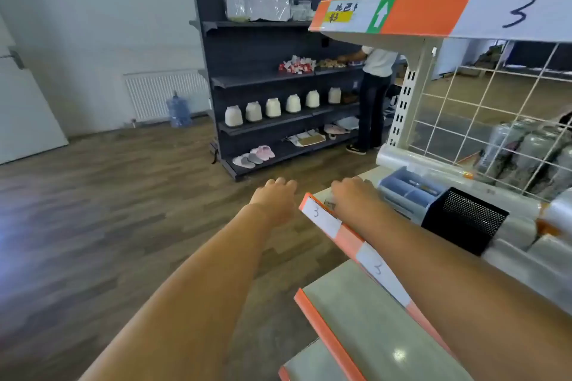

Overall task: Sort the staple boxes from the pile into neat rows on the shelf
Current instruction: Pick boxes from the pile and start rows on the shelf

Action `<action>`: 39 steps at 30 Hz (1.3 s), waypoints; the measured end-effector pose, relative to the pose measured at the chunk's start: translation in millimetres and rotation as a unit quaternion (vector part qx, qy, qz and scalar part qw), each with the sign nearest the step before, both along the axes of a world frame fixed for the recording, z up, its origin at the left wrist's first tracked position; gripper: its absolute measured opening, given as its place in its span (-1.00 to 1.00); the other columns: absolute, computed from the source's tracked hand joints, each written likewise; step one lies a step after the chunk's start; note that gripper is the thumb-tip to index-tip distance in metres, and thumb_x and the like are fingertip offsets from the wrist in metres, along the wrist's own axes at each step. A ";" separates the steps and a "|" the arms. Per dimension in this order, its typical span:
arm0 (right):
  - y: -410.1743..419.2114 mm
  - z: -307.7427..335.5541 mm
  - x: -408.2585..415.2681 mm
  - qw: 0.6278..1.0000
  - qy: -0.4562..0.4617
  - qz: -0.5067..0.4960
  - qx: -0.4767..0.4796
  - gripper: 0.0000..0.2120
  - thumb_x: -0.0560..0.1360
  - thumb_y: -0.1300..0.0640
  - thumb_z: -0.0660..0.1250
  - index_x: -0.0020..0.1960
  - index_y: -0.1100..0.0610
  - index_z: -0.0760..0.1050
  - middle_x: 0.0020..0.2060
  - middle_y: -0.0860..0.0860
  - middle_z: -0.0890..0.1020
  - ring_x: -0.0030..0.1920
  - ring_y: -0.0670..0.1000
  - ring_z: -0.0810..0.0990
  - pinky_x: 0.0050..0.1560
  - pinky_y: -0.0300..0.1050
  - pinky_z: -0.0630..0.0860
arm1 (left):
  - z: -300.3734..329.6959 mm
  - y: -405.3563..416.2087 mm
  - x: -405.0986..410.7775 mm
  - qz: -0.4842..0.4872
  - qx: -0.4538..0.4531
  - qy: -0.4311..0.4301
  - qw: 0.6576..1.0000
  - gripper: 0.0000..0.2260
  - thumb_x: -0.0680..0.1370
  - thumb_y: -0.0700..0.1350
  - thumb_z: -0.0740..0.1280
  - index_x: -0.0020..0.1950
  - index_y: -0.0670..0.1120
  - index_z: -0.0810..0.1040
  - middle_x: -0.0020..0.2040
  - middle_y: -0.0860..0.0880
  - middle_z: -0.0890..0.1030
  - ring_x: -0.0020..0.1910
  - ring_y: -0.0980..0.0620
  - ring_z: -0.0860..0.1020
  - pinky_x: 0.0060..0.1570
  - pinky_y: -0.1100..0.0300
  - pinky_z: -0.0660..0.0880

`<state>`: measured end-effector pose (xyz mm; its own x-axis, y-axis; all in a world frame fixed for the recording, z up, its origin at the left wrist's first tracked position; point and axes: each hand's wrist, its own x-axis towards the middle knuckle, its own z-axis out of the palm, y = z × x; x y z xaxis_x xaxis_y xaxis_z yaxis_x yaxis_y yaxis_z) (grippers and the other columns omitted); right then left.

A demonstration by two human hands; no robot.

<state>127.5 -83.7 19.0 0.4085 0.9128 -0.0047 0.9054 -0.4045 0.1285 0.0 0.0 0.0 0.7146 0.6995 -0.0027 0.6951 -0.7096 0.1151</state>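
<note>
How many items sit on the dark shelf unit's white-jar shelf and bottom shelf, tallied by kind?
White jars: 6, in one row on the dark shelf unit
Slippers at the left of the bottom shelf: about 4, grey and pink; blur makes this uncertain
Total: about 10
Neither the left hand nor the right hand touches them.

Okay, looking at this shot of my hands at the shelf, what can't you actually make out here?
Head view only:
- Staple boxes: none can be identified; the right hand covers whatever lies under it on the shelf.
- Right fingertips: hidden behind the hand's own back, so any grip is unclear.
- Left hand: seen from behind, fingers curled, palm side hidden.
- Blue organizer: contents blurred.
- Wrapped bundles: behind the wire grid, cut off by the right edge.
</note>
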 end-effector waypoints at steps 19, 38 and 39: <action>23.9 3.7 10.3 0.990 0.069 -0.083 -0.092 -0.74 0.56 0.14 0.23 0.21 0.21 0.45 0.05 0.08 0.56 -0.03 0.03 0.51 -0.09 -0.18 0.32 | -24.2 47.7 -2.6 -0.005 -0.012 0.068 0.998 -0.61 0.59 -0.15 0.16 0.42 -0.10 0.25 0.31 -0.11 0.36 0.30 -0.12 0.34 0.18 0.02 0.35; 116.2 4.5 -59.5 0.956 0.165 0.190 0.151 -0.70 0.41 0.30 0.27 0.14 0.23 0.41 0.13 0.09 0.43 0.05 0.14 0.49 -0.13 -0.07 0.39 | 1.7 79.6 -116.3 0.147 0.093 0.026 0.984 -0.72 0.57 -0.13 0.15 0.27 -0.14 0.38 0.26 -0.10 0.42 0.25 -0.10 0.36 0.19 0.07 0.32; 127.6 2.0 -63.5 0.951 0.171 0.204 0.156 -0.71 0.41 0.28 0.28 0.13 0.22 0.41 0.14 0.09 0.43 0.06 0.13 0.48 -0.13 -0.08 0.39 | 0.8 87.0 -121.6 0.152 0.095 0.025 0.983 -0.73 0.57 -0.13 0.15 0.25 -0.14 0.38 0.25 -0.10 0.42 0.25 -0.10 0.36 0.18 0.07 0.32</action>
